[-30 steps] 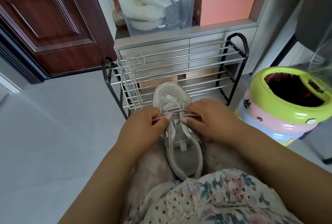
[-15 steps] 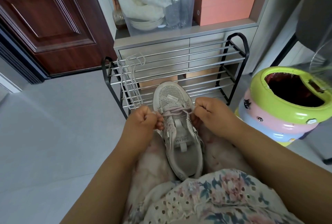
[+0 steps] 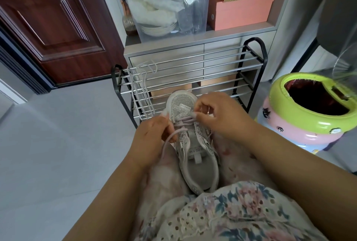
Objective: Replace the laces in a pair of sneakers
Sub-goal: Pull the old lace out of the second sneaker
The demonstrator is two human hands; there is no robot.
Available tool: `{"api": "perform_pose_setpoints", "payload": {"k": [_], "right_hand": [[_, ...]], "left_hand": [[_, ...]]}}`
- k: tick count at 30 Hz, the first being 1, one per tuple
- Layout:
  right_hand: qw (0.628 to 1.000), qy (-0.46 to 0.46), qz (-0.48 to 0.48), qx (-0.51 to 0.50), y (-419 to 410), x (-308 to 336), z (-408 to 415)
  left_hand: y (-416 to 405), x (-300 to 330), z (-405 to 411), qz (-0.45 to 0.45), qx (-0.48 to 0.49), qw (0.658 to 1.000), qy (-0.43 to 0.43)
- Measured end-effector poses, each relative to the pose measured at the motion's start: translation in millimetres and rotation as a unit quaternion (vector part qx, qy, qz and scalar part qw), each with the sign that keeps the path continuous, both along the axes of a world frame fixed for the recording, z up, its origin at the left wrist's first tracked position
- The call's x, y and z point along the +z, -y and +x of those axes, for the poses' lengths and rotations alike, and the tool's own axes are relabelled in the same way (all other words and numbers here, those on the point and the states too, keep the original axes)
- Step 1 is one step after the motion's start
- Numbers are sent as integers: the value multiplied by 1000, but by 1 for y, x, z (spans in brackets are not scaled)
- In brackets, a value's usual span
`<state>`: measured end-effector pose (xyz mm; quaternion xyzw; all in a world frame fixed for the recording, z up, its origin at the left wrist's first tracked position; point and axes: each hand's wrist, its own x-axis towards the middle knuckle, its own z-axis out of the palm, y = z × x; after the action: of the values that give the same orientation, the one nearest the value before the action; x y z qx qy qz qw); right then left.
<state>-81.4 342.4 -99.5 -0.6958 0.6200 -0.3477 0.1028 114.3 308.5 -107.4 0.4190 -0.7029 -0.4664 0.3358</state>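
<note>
Both hands, left hand [image 3: 152, 134] and right hand [image 3: 218, 113], pinch the pale purple lace [image 3: 183, 121] on the sparkly grey sneaker [image 3: 193, 144] in her lap, near the metal shoe rack [image 3: 193, 74].

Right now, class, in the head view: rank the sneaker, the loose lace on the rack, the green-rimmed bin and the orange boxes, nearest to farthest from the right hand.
1. sneaker, under the right hand.
2. loose lace, to its left, on the rack.
3. green-rimmed bin, to its right; close to the lace's rank.
4. orange boxes, high on the shelf.

both forearms reach forward; left hand [image 3: 154, 134] and right hand [image 3: 222, 115] pinching.
</note>
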Motion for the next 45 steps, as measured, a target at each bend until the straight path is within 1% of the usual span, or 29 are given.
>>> {"api": "perform_pose_setpoints", "payload": {"k": [2, 4, 6, 8, 9, 11, 12, 14, 16, 18, 19, 20, 21, 24, 26, 27, 28, 29, 31, 32, 33, 35, 36, 38, 39, 41, 43, 45], "right_hand": [[995, -95, 14, 32, 9, 2, 7], [982, -178, 50, 43, 16, 2, 16], [974, -204, 81, 47, 20, 6, 22], [977, -179, 107, 51, 23, 14, 20], [981, -147, 120, 45, 24, 19, 18], [988, -30, 147, 26, 26, 29, 15], [985, 48, 164, 20, 27, 33, 14], [963, 199, 182, 19, 29, 42, 15], [920, 359, 156, 35, 34, 56, 17], [856, 502, 107, 63, 39, 79, 15], [827, 551, 84, 77, 42, 92, 15], [807, 580, 67, 91, 45, 103, 14], [797, 592, 57, 102, 47, 113, 14], [804, 583, 47, 106, 50, 122, 15], [810, 580, 52, 74, 49, 114, 12], [820, 567, 65, 51, 47, 105, 9], [838, 537, 89, 31, 45, 94, 6], [864, 488, 121, 22, 42, 81, 4], [917, 350, 186, 53, 32, 55, 9], [930, 294, 205, 77, 27, 46, 15], [937, 261, 212, 90, 23, 40, 20], [943, 247, 208, 83, 22, 38, 23], [940, 264, 203, 77, 23, 41, 22], [917, 351, 176, 65, 28, 51, 17], [897, 411, 156, 53, 32, 59, 14], [844, 522, 117, 35, 41, 77, 7], [800, 593, 87, 31, 49, 93, 2], [776, 627, 67, 26, 55, 105, -2]], "left_hand": [[2, 1, 1, -12, 19, 1000, 19], [4, 2, 2, -23, 36, 999, 30], [5, 3, 3, -36, 48, 997, 45], [6, 4, 5, -48, 52, 996, 55], [6, 5, 5, -48, 52, 996, 54], [8, 11, 4, -40, 54, 996, 51], [10, 15, 3, -37, 56, 996, 53], [15, 24, 0, -50, 57, 995, 61], [19, 35, -4, -75, 40, 994, 67], [24, 44, -13, -70, -2, 995, 70], [26, 48, -18, -55, -33, 995, 75], [27, 51, -23, -38, -64, 994, 75], [28, 53, -28, -22, -90, 993, 72], [30, 59, -39, -1, -117, 992, 39], [35, 68, -43, 21, -88, 996, -6], [39, 75, -44, 35, -63, 997, -37], [44, 83, -45, 47, -43, 995, -73], [50, 92, -44, 58, -33, 991, -114], [60, 108, -44, 72, -40, 981, -174], [64, 112, -45, 74, -47, 980, -180], [65, 114, -47, 72, -52, 981, -174], [64, 111, -52, 69, -57, 984, -155], [63, 107, -53, 72, -57, 984, -152], [64, 96, -51, 79, -49, 985, -147], [65, 90, -49, 85, -43, 986, -134], [63, 79, -45, 103, -49, 990, -88], [56, 68, -43, 116, -97, 988, -31], [47, 62, -43, 99, -154, 983, 25]]}}
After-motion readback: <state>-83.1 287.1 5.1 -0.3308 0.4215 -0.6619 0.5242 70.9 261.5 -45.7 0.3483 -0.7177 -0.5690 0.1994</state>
